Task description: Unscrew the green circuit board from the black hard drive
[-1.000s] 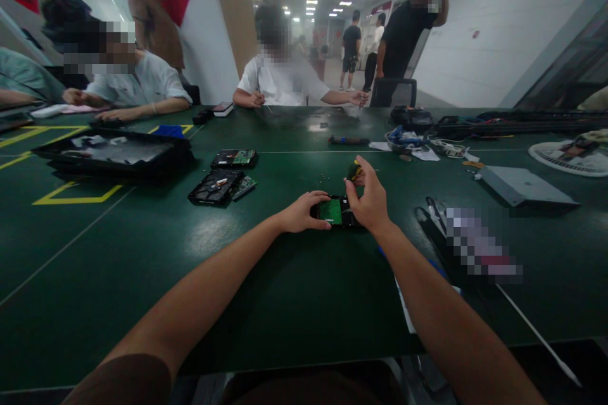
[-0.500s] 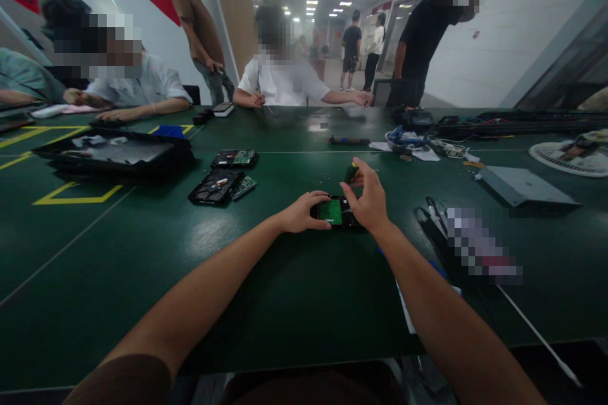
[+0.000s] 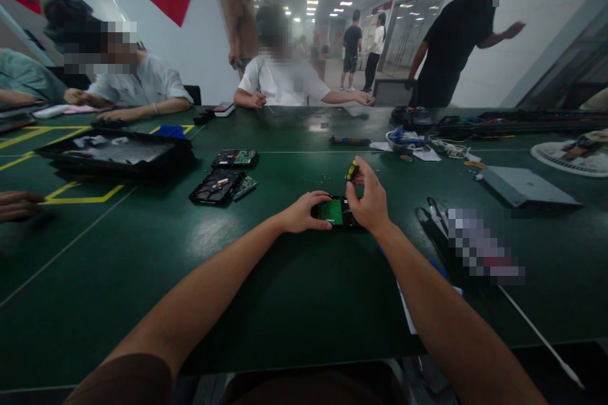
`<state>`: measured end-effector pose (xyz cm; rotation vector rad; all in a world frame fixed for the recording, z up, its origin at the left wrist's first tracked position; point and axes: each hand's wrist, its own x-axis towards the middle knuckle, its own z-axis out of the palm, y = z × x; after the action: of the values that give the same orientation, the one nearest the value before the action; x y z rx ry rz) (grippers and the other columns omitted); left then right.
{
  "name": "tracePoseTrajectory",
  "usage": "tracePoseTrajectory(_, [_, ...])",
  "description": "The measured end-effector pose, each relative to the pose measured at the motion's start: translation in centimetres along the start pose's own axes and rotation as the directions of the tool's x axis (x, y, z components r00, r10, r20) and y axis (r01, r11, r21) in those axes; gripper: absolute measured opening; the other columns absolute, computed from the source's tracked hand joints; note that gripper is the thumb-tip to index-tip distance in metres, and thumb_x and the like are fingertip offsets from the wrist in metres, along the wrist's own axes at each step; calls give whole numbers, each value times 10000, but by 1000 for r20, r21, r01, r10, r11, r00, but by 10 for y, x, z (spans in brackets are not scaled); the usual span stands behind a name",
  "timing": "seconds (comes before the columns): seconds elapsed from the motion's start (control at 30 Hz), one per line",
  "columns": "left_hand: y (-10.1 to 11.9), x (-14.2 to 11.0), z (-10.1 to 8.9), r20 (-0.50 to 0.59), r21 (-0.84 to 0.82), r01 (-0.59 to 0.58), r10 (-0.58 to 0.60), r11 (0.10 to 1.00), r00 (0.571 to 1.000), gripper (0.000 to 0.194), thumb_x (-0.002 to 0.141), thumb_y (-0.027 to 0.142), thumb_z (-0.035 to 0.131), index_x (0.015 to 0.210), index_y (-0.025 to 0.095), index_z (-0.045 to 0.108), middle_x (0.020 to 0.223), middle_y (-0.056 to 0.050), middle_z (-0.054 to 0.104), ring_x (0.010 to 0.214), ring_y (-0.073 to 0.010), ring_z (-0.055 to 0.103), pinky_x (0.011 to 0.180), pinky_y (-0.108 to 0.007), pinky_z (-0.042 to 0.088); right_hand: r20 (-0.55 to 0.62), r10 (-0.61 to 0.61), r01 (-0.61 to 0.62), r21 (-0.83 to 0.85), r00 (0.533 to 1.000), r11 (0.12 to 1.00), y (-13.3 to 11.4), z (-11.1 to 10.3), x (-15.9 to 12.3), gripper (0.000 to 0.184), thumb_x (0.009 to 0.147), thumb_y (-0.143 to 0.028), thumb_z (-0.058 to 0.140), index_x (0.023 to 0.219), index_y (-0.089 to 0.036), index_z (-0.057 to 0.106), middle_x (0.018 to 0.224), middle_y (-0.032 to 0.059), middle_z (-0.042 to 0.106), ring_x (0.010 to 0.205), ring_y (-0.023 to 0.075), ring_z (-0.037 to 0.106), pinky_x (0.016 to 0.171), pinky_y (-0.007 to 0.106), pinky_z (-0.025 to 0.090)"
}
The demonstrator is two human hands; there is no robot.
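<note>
A hard drive [image 3: 330,211] with a green circuit board lies flat on the green table in front of me. My left hand [image 3: 306,211] grips its left end, thumb along the near edge and fingers along the far edge. In my right hand [image 3: 369,197] is a screwdriver with a yellow and black handle [image 3: 352,171], pinched upright over the drive's right part. The fingers hide most of its shaft, and the tip's contact cannot be made out. Several tiny screws [image 3: 325,178] lie just beyond the drive.
Opened drive casings [image 3: 216,187] and a loose circuit board [image 3: 245,187] lie left of centre, near a black tray [image 3: 114,155]. Cables [image 3: 406,139], a grey metal box [image 3: 528,186] and a white cable [image 3: 536,329] are on the right. Another person's hand [image 3: 19,206] rests at the left.
The screwdriver handle has turned, now showing more yellow. My left hand and the drive stay put. Another person's hand has come in at the left, and people standing behind have moved.
</note>
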<state>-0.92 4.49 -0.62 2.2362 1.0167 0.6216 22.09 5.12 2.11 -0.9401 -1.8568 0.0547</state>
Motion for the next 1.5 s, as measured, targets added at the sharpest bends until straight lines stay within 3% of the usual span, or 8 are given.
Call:
tracePoseTrajectory(0.2, [-2,1,2,-11,-3,-18,18,1000,1000,855,711,554,811,1445,231,516,1554,-132,426,1423,-359,412,1181,-523,336,-21,-1,0,-23,1000,1000,-1,0,0,605,941,-292,582,1509,-312,376,1245,105,579,962,253,637,828,481,620])
tracePoseTrajectory(0.37, [-2,1,2,-14,8,-19,19,1000,1000,854,712,562,809,1442,228,519,1549,-131,432,1419,-354,419,1183,-511,338,-20,-25,25,12,999,1000,0,1,0,628,953,-236,543,1539,-287,322,1360,115,549,1034,252,641,931,489,593])
tracePoseTrajectory(0.57, [-2,1,2,-14,11,-28,28,1000,1000,858,718,567,802,1448,220,513,1556,-136,422,1423,-353,414,1183,-507,339,-33,-15,14,-37,999,999,2,3,-1,647,935,-293,607,1528,-296,348,1251,116,583,926,248,635,803,465,624])
tracePoseTrajectory(0.77, [-6,1,3,-15,16,-12,12,1000,1000,875,717,584,799,1456,220,504,1549,-136,427,1416,-350,419,1177,-506,350,-25,-28,28,2,999,1000,2,3,0,639,966,-255,535,1557,-301,293,1373,118,557,1000,254,656,914,501,603])
tracePoseTrajectory(0.97, [-4,0,2,-12,9,-14,14,1000,1000,862,722,576,798,1456,233,505,1552,-130,422,1416,-354,416,1174,-518,349,-30,-26,25,-22,999,999,2,2,0,627,946,-293,591,1525,-304,350,1280,113,593,958,251,654,821,470,626])
tracePoseTrajectory(1.13, [-3,0,2,-6,0,-5,5,1000,1000,859,727,577,793,1461,243,497,1560,-125,414,1422,-357,409,1170,-529,351,-22,-22,22,6,1000,1000,1,2,0,644,953,-239,549,1548,-282,306,1364,119,571,1048,258,658,926,482,600])
tracePoseTrajectory(1.33, [-4,1,4,-29,14,-47,47,999,998,837,719,555,808,1438,235,523,1544,-129,436,1423,-343,417,1192,-509,329,-16,-9,9,-45,1000,999,2,1,0,634,944,-295,581,1532,-305,344,1256,111,595,949,255,651,837,490,621])
tracePoseTrajectory(1.5, [-1,1,4,-29,8,-27,27,1000,999,848,722,560,803,1445,225,513,1544,-135,433,1413,-336,429,1189,-502,332,-1,-27,27,-33,1000,999,0,-1,0,663,960,-256,531,1569,-319,279,1320,110,579,1028,265,652,923,506,597])
